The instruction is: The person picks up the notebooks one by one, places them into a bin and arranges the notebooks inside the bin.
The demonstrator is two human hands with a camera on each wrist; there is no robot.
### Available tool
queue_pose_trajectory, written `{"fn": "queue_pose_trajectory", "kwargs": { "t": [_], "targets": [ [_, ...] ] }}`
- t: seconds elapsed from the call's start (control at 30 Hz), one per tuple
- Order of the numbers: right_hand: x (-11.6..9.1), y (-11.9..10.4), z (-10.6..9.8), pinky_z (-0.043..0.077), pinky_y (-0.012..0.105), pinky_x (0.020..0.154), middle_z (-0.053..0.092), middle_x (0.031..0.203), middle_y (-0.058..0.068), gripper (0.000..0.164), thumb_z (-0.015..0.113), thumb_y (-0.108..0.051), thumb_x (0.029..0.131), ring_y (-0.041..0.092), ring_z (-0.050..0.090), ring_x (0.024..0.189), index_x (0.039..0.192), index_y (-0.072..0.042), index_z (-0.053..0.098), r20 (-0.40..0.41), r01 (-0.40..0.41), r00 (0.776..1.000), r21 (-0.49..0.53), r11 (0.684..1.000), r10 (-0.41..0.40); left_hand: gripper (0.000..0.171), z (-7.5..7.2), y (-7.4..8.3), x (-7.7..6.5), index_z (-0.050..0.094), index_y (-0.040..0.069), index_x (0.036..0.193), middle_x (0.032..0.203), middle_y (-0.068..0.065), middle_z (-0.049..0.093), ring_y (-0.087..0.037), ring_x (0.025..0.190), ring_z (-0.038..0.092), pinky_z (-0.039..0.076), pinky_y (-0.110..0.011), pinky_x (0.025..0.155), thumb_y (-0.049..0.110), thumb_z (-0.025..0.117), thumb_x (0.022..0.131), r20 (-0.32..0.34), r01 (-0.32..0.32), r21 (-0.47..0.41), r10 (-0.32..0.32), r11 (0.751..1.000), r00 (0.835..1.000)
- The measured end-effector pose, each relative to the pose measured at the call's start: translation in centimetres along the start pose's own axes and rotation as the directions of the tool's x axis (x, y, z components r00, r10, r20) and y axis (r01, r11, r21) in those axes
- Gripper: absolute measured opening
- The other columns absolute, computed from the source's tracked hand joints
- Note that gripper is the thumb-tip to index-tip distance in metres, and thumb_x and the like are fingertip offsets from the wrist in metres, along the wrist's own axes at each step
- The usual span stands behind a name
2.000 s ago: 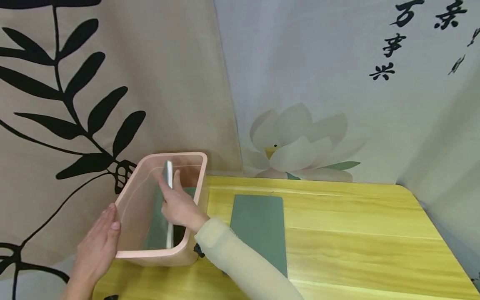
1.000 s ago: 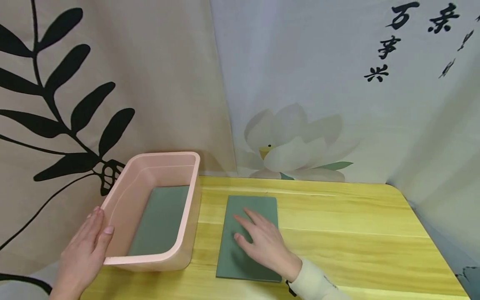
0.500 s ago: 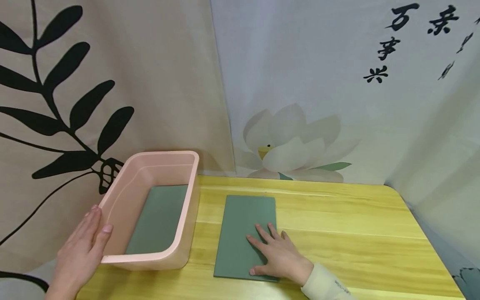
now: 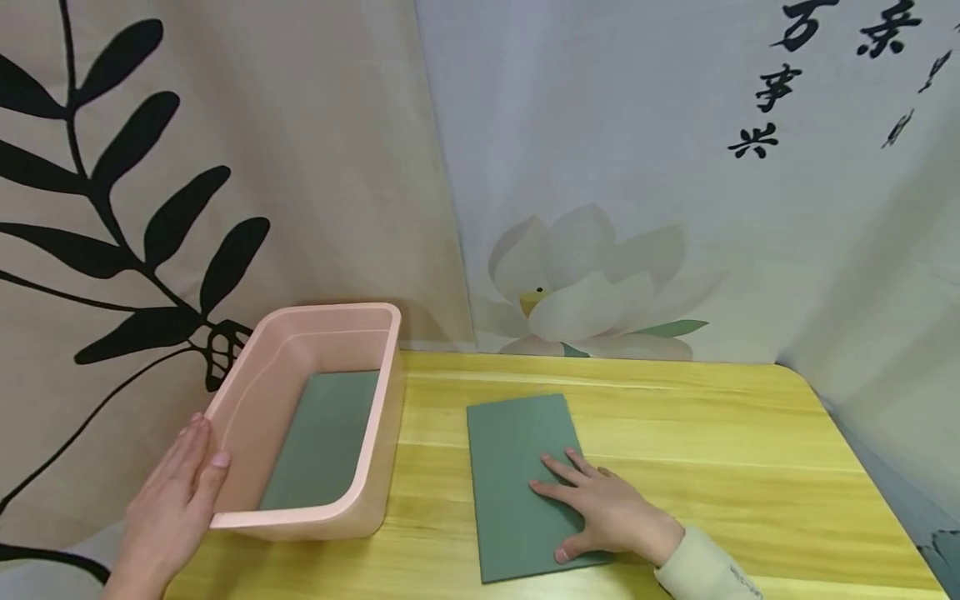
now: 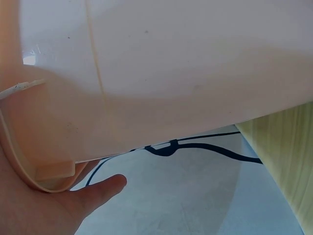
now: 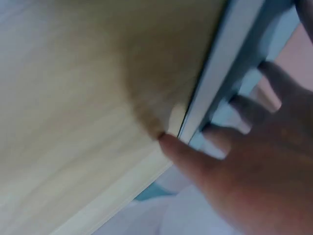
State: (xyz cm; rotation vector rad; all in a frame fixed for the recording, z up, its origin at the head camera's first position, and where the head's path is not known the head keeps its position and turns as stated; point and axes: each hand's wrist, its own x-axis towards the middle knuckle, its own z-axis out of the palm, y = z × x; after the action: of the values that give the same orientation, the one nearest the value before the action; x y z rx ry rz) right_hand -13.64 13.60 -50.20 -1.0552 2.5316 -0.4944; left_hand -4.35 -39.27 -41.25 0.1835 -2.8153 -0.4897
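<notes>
A pink plastic bin (image 4: 393, 425) stands at the left of the table, with a green notebook (image 4: 322, 442) lying flat on its floor. My left hand (image 4: 168, 500) rests with straight fingers against the bin's left rim, thumb near the front corner. A second green notebook (image 4: 517, 475) lies slightly turned on the table to the right of the bin. My right hand (image 4: 611, 508) has its fingers spread over this notebook's right side. In the right wrist view, pale page edges (image 6: 222, 68) show beside the fingertips, and one finger extends past the cover's edge.
The yellow wooden table (image 4: 712, 467) runs to a rounded far right corner. Cloth hangings with black leaves (image 4: 183, 217) and a pale lotus (image 4: 585, 292) stand behind and to the left of it.
My right hand left the bin, where it held a notebook, and came down on the one on the table. That notebook has since turned and slid right. My left hand stays at the bin.
</notes>
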Motion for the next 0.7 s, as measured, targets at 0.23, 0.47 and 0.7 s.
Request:
{"fn": "queue_pose_trajectory", "kwargs": {
  "t": [0.23, 0.47, 0.7],
  "targets": [
    [-2.1, 1.9, -1.9, 0.036, 0.070, 0.111, 0.034, 0.167, 0.012, 0.082, 0.080, -0.058, 0.082, 0.050, 0.020, 0.153, 0.150, -0.019, 0.057, 0.019, -0.007, 1.000, 0.174, 0.985, 0.004, 0.061, 0.4, 0.0, 0.1, 0.022, -0.013, 0.157, 0.166, -0.029, 0.018, -0.047, 0.154, 0.016, 0.007, -0.057, 0.127, 0.030, 0.034, 0.114, -0.031, -0.041, -0.002, 0.041, 0.999, 0.999],
    [-2.0, 0.0, -1.9, 0.056, 0.054, 0.087, 0.063, 0.124, 0.021, 0.077, 0.079, -0.056, 0.085, 0.034, 0.065, 0.102, 0.139, -0.004, 0.064, -0.197, -0.236, 0.949, 0.081, 0.968, 0.248, 0.056, 0.6, -0.6, -0.3, 0.028, -0.015, 0.154, 0.165, -0.030, 0.022, -0.038, 0.158, 0.012, -0.001, -0.037, 0.129, 0.023, 0.034, 0.114, -0.069, -0.098, -0.001, 0.097, 0.995, 0.993],
    [-0.8, -1.6, -0.2, 0.058, 0.051, 0.062, 0.058, 0.108, 0.036, 0.107, 0.084, -0.061, 0.078, 0.037, 0.063, 0.073, 0.142, 0.018, 0.048, -0.272, -0.431, 0.873, -0.045, 0.901, 0.404, 0.056, 0.6, -1.1, -0.4, 0.020, -0.009, 0.159, 0.168, -0.025, 0.014, -0.035, 0.159, 0.005, -0.008, -0.031, 0.126, 0.025, 0.027, 0.115, -0.042, -0.087, 0.016, 0.087, 0.996, 0.995]
  ]
}}
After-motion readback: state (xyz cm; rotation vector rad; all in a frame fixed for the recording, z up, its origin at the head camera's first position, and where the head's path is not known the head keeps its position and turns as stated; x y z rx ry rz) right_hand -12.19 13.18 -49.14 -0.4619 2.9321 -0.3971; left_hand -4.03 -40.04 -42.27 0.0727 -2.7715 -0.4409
